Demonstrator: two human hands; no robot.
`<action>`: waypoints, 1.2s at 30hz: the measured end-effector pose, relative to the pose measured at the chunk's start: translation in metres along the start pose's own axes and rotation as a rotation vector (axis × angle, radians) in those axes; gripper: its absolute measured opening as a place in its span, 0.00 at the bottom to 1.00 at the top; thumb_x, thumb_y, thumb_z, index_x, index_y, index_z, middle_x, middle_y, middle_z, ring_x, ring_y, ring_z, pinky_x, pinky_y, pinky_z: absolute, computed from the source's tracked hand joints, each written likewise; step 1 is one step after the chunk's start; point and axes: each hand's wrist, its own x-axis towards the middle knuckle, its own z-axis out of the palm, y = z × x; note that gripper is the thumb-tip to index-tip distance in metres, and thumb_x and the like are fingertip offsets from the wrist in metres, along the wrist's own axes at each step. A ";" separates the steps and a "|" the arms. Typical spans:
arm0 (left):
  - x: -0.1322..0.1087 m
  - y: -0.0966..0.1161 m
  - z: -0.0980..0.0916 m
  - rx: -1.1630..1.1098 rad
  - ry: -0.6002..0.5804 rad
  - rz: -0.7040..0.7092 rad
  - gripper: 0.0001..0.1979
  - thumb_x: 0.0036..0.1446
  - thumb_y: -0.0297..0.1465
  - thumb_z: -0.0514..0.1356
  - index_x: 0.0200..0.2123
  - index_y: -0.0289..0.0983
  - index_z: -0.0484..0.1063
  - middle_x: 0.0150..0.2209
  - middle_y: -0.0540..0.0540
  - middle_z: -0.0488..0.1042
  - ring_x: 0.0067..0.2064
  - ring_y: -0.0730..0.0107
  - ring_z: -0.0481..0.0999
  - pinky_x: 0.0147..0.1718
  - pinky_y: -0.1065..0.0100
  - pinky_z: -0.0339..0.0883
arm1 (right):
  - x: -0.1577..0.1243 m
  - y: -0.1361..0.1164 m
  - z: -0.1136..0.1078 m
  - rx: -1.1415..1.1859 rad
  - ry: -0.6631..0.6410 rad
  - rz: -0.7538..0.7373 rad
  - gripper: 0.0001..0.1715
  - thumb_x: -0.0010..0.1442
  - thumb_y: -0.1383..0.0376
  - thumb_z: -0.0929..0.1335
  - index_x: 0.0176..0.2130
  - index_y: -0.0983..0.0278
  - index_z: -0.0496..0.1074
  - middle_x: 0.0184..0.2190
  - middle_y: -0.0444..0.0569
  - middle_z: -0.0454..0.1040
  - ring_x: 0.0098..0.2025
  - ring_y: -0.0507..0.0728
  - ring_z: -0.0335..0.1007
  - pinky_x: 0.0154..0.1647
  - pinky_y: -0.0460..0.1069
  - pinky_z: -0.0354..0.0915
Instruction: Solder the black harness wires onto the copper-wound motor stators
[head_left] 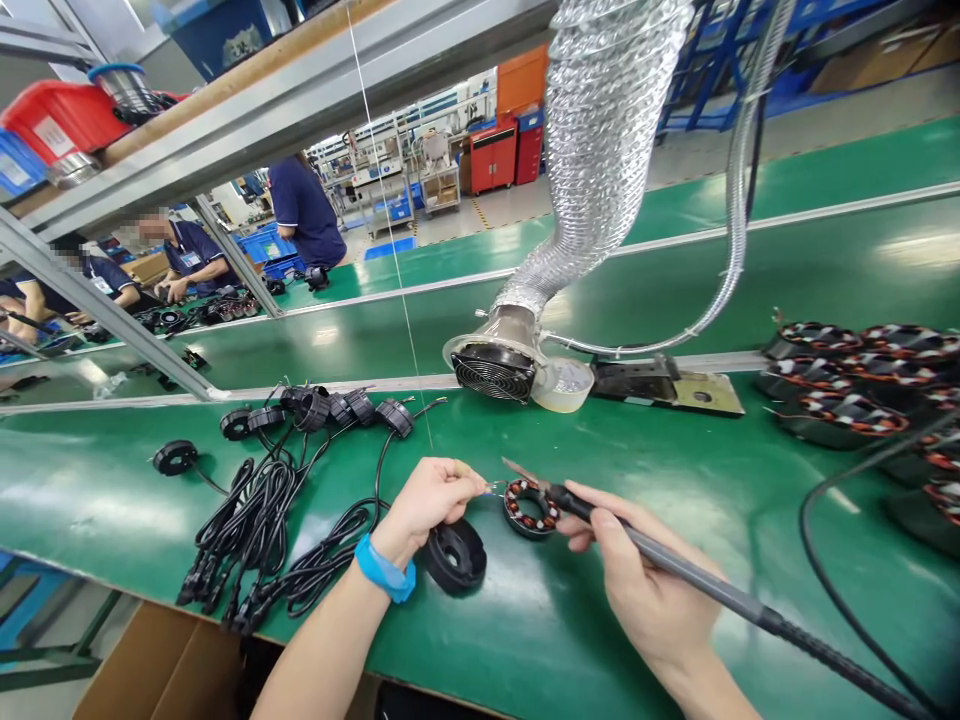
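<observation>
My right hand (645, 590) has its grip clenched round the soldering iron (675, 565), tip over the stator (530, 507). My left hand (429, 497) pinches a thin wire (493, 487) at the stator's left rim. The stator lies flat on the green desk (600, 450), near the middle of the front edge. A black housing (455, 553) sits just beside it. A cable bundle (262, 520) lies leftward, an extractor fan (495, 370) toward the far edge.

One soldering iron (675, 560), one solder wire (390, 250), one lone stator (530, 507) and one fan (493, 372) are seen at centre. Seven black rings (174, 457) are counted at left.
</observation>
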 end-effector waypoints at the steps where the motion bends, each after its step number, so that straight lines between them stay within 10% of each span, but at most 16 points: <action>1: 0.000 0.000 0.000 0.001 0.001 -0.004 0.13 0.43 0.36 0.67 0.26 0.32 0.73 0.15 0.57 0.60 0.15 0.84 0.52 0.17 0.72 0.37 | -0.001 0.001 -0.001 0.000 0.001 -0.032 0.13 0.67 0.62 0.65 0.43 0.62 0.78 0.24 0.46 0.79 0.21 0.54 0.73 0.24 0.48 0.71; 36: -0.001 -0.001 0.000 -0.024 -0.017 0.014 0.12 0.45 0.36 0.66 0.27 0.32 0.73 0.16 0.57 0.60 0.15 0.84 0.52 0.17 0.71 0.37 | 0.000 -0.006 0.000 0.213 -0.085 0.069 0.12 0.66 0.63 0.65 0.40 0.63 0.79 0.19 0.43 0.75 0.16 0.51 0.68 0.15 0.45 0.67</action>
